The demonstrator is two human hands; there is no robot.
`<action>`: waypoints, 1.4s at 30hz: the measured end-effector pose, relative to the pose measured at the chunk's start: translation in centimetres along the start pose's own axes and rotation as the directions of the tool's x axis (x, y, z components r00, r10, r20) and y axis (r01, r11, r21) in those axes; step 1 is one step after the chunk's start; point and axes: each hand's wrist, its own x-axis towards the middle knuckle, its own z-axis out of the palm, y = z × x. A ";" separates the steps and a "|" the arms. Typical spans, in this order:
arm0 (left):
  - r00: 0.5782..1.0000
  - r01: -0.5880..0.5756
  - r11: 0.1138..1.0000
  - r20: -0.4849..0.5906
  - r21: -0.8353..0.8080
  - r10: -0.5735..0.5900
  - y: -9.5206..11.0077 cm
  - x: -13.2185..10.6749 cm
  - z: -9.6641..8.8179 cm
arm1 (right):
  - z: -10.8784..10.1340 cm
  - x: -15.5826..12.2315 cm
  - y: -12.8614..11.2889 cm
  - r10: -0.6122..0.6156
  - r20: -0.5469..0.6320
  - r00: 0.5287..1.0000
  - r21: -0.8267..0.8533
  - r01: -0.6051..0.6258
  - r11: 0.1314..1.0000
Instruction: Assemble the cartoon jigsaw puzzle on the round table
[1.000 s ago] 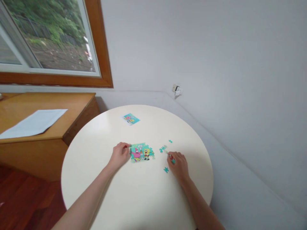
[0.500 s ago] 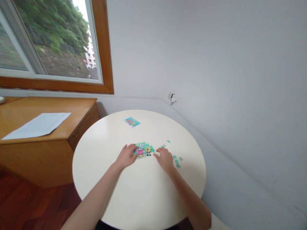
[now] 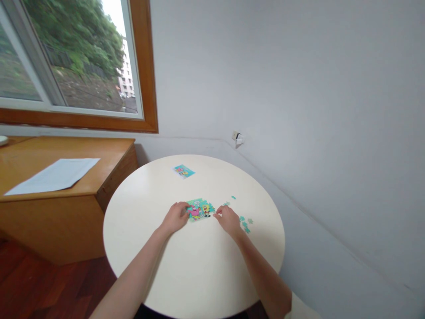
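Note:
A partly assembled jigsaw puzzle (image 3: 201,210) with pink and yellow cartoon figures on a green-blue ground lies flat on the round white table (image 3: 195,266). At its left edge is my left hand (image 3: 177,217), thumb and fingers curled onto the border and gripping it. Close against the right edge, my right hand (image 3: 228,219) has thumb and forefinger drawn together in a pinch; whatever is between them is too small to make out. Loose teal puzzle pieces (image 3: 245,225) lie to the right of that hand, and some pale ones (image 3: 226,204) sit just beyond its fingers.
A small picture card (image 3: 183,171) with similar figures lies toward the table's far side. One single piece (image 3: 233,197) rests apart, behind the right hand. On the left, a wooden cabinet (image 3: 66,221) carries white paper sheets (image 3: 56,176). White walls stand behind and to the right.
My right thumb and forefinger have closed from a wider gap into a pinch. The left hand's fingers have closed in slightly at the puzzle's left edge. The view has shifted a little.

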 end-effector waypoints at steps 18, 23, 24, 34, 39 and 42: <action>0.951 0.161 0.972 -0.238 -0.173 -0.200 -1.5 0.5 0.3 | 2.1 3.3 10.6 0.054 -0.301 0.952 -0.012 -0.060 0.998; 0.951 0.156 0.974 -0.242 -0.166 -0.194 -1.4 0.5 0.1 | 2.6 4.0 11.6 0.090 -0.378 0.922 0.200 -0.014 0.980; 0.951 0.157 0.974 -0.239 -0.165 -0.194 -1.3 0.5 0.0 | 2.6 4.2 11.8 0.119 -0.400 0.909 0.271 -0.006 0.963; 0.951 0.149 0.973 -0.245 -0.179 -0.190 -1.5 0.5 0.0 | 2.6 4.3 13.2 0.367 -0.451 0.813 0.689 0.056 0.723; 0.953 0.141 0.976 -0.244 -0.167 -0.179 -1.6 0.5 0.0 | 2.4 4.2 13.2 0.372 -0.424 0.826 0.706 0.044 0.707; 0.957 0.130 0.979 -0.238 -0.155 -0.165 -1.5 0.4 0.0 | 2.3 3.7 12.2 0.190 -0.409 0.892 0.570 0.088 0.817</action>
